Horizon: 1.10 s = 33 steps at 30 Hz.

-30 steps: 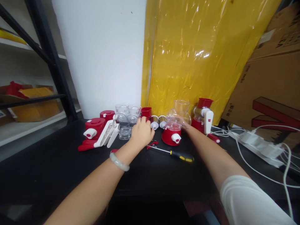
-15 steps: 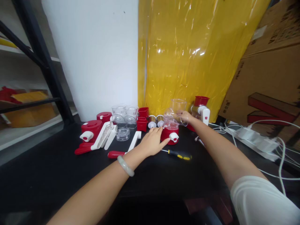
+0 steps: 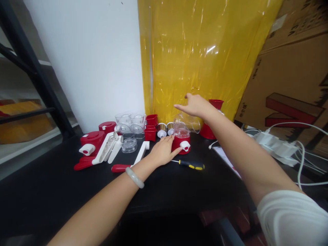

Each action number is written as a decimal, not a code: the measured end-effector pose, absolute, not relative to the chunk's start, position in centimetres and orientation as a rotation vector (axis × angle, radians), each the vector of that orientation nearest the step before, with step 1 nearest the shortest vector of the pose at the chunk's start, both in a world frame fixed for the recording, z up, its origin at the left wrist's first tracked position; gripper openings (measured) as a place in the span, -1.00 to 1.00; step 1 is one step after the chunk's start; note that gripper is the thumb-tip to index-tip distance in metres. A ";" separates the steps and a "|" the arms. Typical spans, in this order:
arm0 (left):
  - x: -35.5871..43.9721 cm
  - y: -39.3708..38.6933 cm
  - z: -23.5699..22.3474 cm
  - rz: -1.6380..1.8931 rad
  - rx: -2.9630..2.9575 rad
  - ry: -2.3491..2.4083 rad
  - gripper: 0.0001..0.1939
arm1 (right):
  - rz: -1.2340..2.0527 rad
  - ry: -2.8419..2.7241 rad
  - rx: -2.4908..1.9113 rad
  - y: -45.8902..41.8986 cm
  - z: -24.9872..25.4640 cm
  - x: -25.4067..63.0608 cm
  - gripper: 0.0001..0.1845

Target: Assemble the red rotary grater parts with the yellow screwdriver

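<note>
I see the red base (image 3: pixel 179 140) upright, just right of the left hand (image 3: pixel 163 152), the nearer one: thumb and fingers parted at its side, not wrapped round it. The clear housing (image 3: pixel 181 131) tops it, below the right hand (image 3: pixel 194 106), spread and empty. The screwdriver (image 3: pixel 191 165) lies crosswise, right of the left hand.

On table (image 3: pixel 179 194), far L: front base (image 3: pixel 92 138) w/ back base (image 3: pixel 107 126) behind it, handles (image 3: pixel 83 164) mostly in front & R. Going R, back row ran cups (image 3: pixel 124 118), tubs (image 3: pixel 150 133), drums (image 3: pixel 161 130) — then middle base (image 3: pixel 183 139), L hand (image 3: pixel 163 150) by its L side, screwdriver (image 3: pixel 192 165) before it. R hand (image 3: pixel 194 106) was higher up. Flat device (image 3: pixel 225 159) lay R, power strip (image 3: pixel 276 147) beyond; carton (image 3: pixel 289 75) stood behind strip.
</note>
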<state>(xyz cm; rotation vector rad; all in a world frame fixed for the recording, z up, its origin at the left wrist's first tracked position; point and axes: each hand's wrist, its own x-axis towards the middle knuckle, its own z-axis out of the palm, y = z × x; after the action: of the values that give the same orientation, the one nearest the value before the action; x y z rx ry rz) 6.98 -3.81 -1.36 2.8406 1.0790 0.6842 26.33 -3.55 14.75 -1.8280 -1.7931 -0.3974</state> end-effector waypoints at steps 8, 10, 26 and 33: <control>7.7 -3.8 -0.2 0.588 2.850 1.229 -0.26 | -0.546 -1.919 -1.946 -2.7 14.6 25.8 -0.46; 7.8 -3.8 0.0 0.567 2.846 1.251 -0.26 | -0.539 -1.944 -1.920 -2.5 14.8 26.1 -0.48; 8.1 -5.2 -0.4 0.485 2.936 1.406 -0.18 | 0.081 -2.392 -1.677 -1.6 19.1 30.5 -0.17; 7.5 -4.8 -0.8 0.524 2.890 1.477 -0.24 | -0.230 -2.342 -1.863 -1.4 22.4 34.0 -0.31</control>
<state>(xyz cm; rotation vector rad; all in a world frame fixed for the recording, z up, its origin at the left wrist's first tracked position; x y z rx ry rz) 7.47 -4.85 -0.80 2.8904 1.4771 0.5237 33.96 -1.38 22.37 -1.8626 -2.3420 -0.2300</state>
